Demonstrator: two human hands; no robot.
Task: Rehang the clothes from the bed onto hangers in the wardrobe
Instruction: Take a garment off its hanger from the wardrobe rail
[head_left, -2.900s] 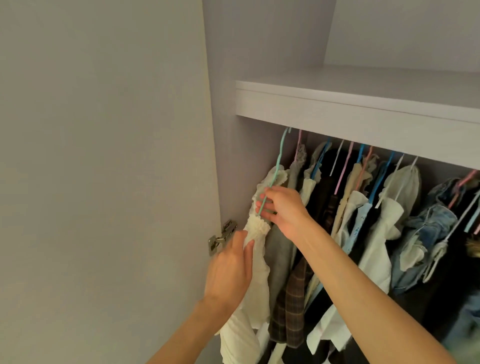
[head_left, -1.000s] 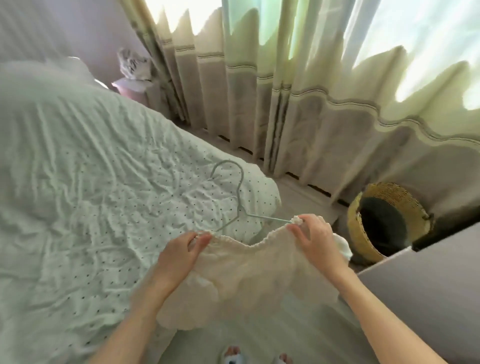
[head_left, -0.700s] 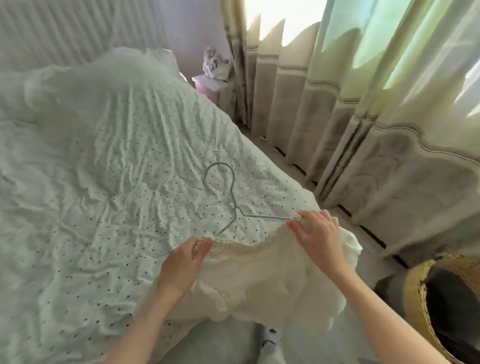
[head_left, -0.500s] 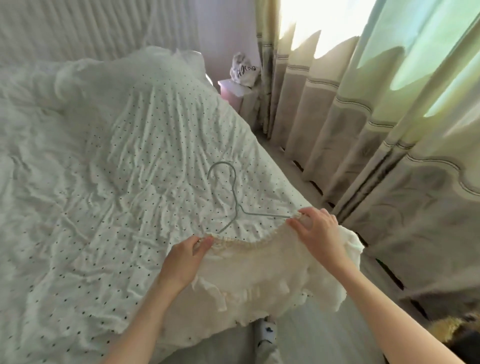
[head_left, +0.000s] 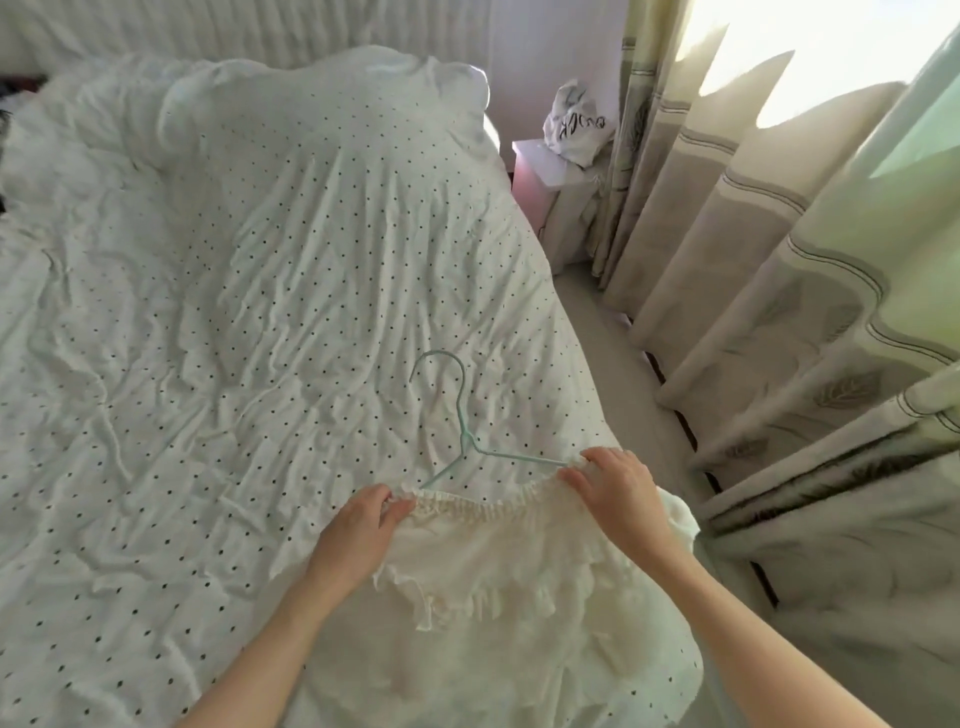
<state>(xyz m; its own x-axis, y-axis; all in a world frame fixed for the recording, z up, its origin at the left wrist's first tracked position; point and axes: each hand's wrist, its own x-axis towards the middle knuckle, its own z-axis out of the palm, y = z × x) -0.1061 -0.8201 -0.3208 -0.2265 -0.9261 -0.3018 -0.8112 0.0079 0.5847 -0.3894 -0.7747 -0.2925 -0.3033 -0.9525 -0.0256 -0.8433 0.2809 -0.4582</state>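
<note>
Ok so rn I'm standing at the foot corner of the bed (head_left: 234, 312) w/ a cream ruffled skirt (head_left: 498, 566) stretched between both hands. My left hand (head_left: 358, 535) is pinching one end of the gathered waistband, my right hand (head_left: 618, 493) is pinching the other end, so both grips are closing on the fabric, nothing loose. The mint wire hanger (head_left: 460, 415) is lying flat on the duvet, hook pointing away from me, and both its arms are running under the waistband edge, the right one ending right at my right fingertips.

Imo this is the fitting step: the skirt is going onto the hanger, but it isn't hung yet. Next move prob needs the waistband seated over both hanger ends so it stays taut, then a lift by the hook w/o the elastic slipping off. Thin wire + stretchy band = easy to pop off one side, so I'm guessing slow and even.

Surface-wise the bed cover is white w/ small dark dots, pretty wrinkled. Most of the skirt is hanging off the bed edge toward me. Striped curtains (head_left: 779, 260) are letting light in on the right, and there's a crumpled white bag (head_left: 576, 124) sitting on a little pink stand (head_left: 530, 182) btw bed and curtains.
</note>
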